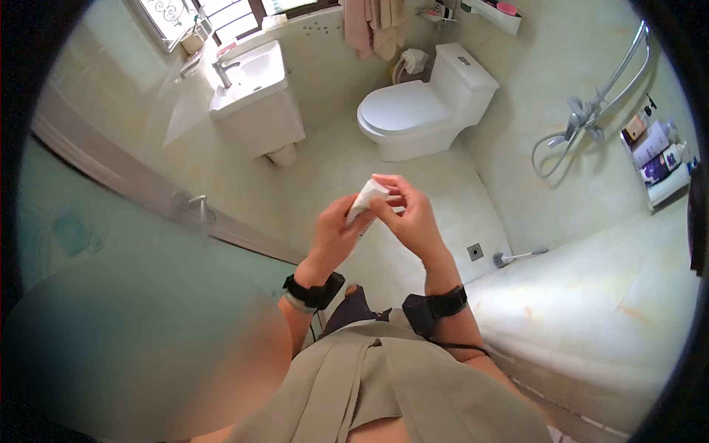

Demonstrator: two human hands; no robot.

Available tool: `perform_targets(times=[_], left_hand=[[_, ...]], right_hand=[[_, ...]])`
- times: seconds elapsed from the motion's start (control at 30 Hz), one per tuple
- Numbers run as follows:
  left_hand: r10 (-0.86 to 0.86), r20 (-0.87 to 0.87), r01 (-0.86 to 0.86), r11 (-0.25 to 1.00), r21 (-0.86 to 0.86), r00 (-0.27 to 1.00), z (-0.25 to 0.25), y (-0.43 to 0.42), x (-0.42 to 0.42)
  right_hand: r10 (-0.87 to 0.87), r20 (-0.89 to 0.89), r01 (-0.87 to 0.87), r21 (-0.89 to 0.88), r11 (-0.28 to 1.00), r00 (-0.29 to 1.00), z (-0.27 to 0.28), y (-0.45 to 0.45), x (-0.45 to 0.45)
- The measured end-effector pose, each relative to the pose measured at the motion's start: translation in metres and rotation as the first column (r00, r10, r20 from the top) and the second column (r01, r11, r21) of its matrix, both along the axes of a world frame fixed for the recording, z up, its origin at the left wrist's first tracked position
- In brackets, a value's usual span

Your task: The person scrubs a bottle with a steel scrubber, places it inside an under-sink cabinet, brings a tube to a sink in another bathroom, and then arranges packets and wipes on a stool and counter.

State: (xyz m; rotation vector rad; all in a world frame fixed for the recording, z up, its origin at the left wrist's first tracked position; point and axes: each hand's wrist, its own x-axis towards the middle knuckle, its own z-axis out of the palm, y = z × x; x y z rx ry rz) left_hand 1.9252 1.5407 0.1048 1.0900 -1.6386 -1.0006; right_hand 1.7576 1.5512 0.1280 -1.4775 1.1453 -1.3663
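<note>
White packet point(360, 204) out front between both hands, touching both, long axis slanting away and rightward. Left hand point(334, 229) clamped round its near, left side; right hand point(410, 217) thumb and fingers curled together at the far end, exact contact unclear. Beyond: floor, toilet point(406, 111), sink point(258, 74).

Illumination: bright, diffuse. Daylight enters at the window point(227, 16), left of the toilet point(406, 108); panes overexposed. Lens distortion bends lines around the periphery; corners black. A heavily blurred oval point(148, 351) lies below-left of the toilet.
</note>
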Motion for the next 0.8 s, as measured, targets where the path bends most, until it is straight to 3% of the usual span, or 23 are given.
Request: perform_targets(times=[0.07,0.1,0.13,0.17,0.2,0.27,0.3,0.4,0.47,0.57,0.63,0.67,0.8], left_hand=[[-0.075,0.017,0.075,0.997,-0.013,0.997,-0.014,-0.042,-0.007],[-0.124,-0.001,0.123,0.984,-0.130,0.992,-0.015,-0.057,-0.017],[-0.189,0.071,0.196,0.974,-0.116,0.979,-0.013,-0.075,-0.024],[-0.248,0.019,0.248,0.961,-0.126,0.969,-0.023,-0.100,-0.029],[-0.221,-0.035,0.213,0.966,-0.144,0.975,-0.034,-0.125,-0.034],[-0.246,0.041,0.250,0.953,-0.173,0.968,-0.028,-0.178,-0.035],[-0.288,0.068,0.293,0.951,-0.096,0.955,-0.011,-0.206,-0.031],[-0.290,0.043,0.292,0.953,-0.077,0.956,0.002,-0.311,-0.007],[-0.324,-0.063,0.327,0.943,0.064,0.944,0.014,-0.375,0.022],[-0.335,-0.103,0.341,0.939,0.052,0.937,0.015,-0.472,0.061],[-0.321,-0.217,0.356,0.923,0.146,0.922,0.014,-0.526,0.077],[-0.309,-0.323,0.388,0.895,0.220,0.895,0.012,-0.552,0.081],[-0.201,-0.406,0.320,0.914,0.250,0.891,-0.001,-0.640,0.106]], right_hand=[[-0.016,-0.032,0.017,0.027,0.999,0.999,-0.005,-0.024,-0.012],[-0.046,-0.064,0.050,0.062,0.997,0.997,-0.005,-0.035,-0.015],[-0.091,-0.069,0.096,0.072,0.993,0.993,-0.005,-0.043,-0.020],[-0.108,-0.068,0.112,0.070,0.991,0.992,-0.004,-0.058,-0.020],[-0.130,-0.033,0.134,0.138,0.981,0.991,-0.006,-0.077,-0.020],[-0.154,-0.035,0.158,0.199,0.967,0.987,-0.004,-0.122,-0.019],[-0.154,-0.068,0.164,0.190,0.968,0.986,0.005,-0.149,-0.017],[-0.091,-0.124,0.117,0.224,0.968,0.988,0.029,-0.255,0.010],[-0.050,-0.147,0.085,0.241,0.967,0.988,0.036,-0.326,0.035],[-0.037,-0.175,0.066,0.163,0.984,0.984,0.034,-0.427,0.073],[-0.055,-0.033,0.061,0.209,0.976,0.998,0.033,-0.484,0.091],[-0.042,-0.035,0.048,0.223,0.974,0.999,0.030,-0.513,0.094],[0.147,-0.017,-0.137,0.267,0.954,0.989,0.021,-0.628,0.111]])
